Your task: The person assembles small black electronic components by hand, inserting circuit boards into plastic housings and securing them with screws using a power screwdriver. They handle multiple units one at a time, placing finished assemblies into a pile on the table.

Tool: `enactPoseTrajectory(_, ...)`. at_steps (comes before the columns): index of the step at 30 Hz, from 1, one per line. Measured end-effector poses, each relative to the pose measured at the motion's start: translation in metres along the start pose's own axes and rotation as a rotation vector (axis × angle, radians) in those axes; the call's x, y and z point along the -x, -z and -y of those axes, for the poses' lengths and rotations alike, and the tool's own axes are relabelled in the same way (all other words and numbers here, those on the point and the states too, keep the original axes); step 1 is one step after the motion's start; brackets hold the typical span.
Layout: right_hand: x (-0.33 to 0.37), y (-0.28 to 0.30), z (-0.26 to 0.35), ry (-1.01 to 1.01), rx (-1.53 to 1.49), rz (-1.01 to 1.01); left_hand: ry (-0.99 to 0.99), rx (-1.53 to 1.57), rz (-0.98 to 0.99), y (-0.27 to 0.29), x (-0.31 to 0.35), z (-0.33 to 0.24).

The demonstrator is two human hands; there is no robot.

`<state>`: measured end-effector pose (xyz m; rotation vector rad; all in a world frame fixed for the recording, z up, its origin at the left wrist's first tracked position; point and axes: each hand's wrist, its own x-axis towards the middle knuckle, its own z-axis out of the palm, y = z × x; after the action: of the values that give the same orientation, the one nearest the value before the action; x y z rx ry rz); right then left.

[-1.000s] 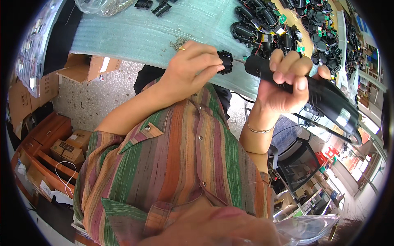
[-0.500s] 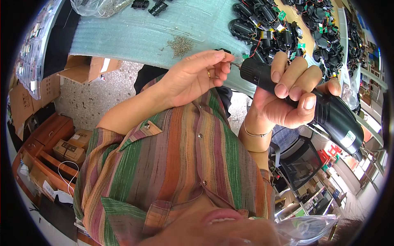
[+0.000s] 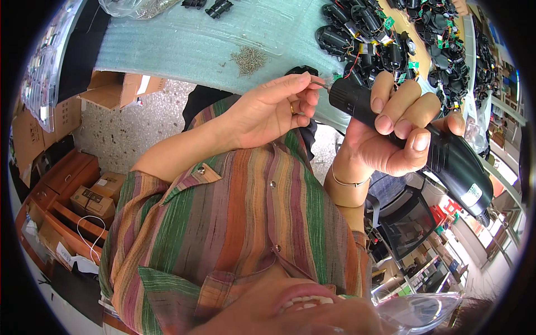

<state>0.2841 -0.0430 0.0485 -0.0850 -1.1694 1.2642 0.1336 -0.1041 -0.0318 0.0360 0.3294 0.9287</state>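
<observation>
My right hand [image 3: 391,131] is wrapped round a black electric screwdriver [image 3: 459,170], whose front end points left. A thin metal bit [image 3: 321,85] sticks out of it toward my left hand [image 3: 276,106]. There the thumb and forefinger are pinched together at the bit's tip. Whatever lies between them is too small to make out; the other fingers are curled. Just beyond these fingertips, a black part [image 3: 301,71] rests at the table's near edge, partly hidden. A loose pile of small screws [image 3: 249,60] lies on the table past my left hand.
Pale green foam sheet [image 3: 167,47] covers the table. Many black housings [image 3: 365,44] with wires and green boards crowd its right side. At the far left are a clear bag [image 3: 134,6] and black pieces [image 3: 218,8]. An office chair [image 3: 407,218] stands at the right.
Both hands stay close together at the bit. My left hand has shifted slightly right and down, and more of the black part beyond it shows. The screwdriver has barely moved.
</observation>
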Motion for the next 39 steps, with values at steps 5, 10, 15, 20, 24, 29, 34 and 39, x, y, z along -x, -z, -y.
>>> enactPoseTrajectory(5,0.001,0.000,0.000,-0.002,-0.002,0.005,-0.013,-0.005,0.009,0.003,-0.001,0.002)
enactPoseTrajectory(10,0.001,0.001,-0.002,0.003,-0.006,0.005,0.003,0.001,0.000,0.001,0.000,0.003)
enactPoseTrajectory(15,0.001,-0.001,-0.003,-0.008,0.037,0.032,0.000,0.022,-0.006,0.000,-0.001,0.005)
enactPoseTrajectory(20,-0.002,-0.004,0.001,-0.075,0.126,0.062,0.007,0.048,-0.011,-0.002,-0.001,0.009)
enactPoseTrajectory(24,-0.001,-0.004,0.000,-0.103,0.115,0.038,0.017,0.063,-0.008,-0.001,-0.001,0.012)
enactPoseTrajectory(29,-0.002,0.009,-0.003,-0.037,0.013,0.033,0.094,-0.138,0.008,0.002,0.008,0.008)
enactPoseTrajectory(34,0.004,0.014,-0.005,-0.083,0.035,0.009,-0.411,-1.495,-0.134,-0.003,0.027,-0.015)
enactPoseTrajectory(39,0.017,0.012,-0.018,-0.125,0.110,-0.019,-0.979,-2.198,-0.225,0.014,0.009,-0.011)
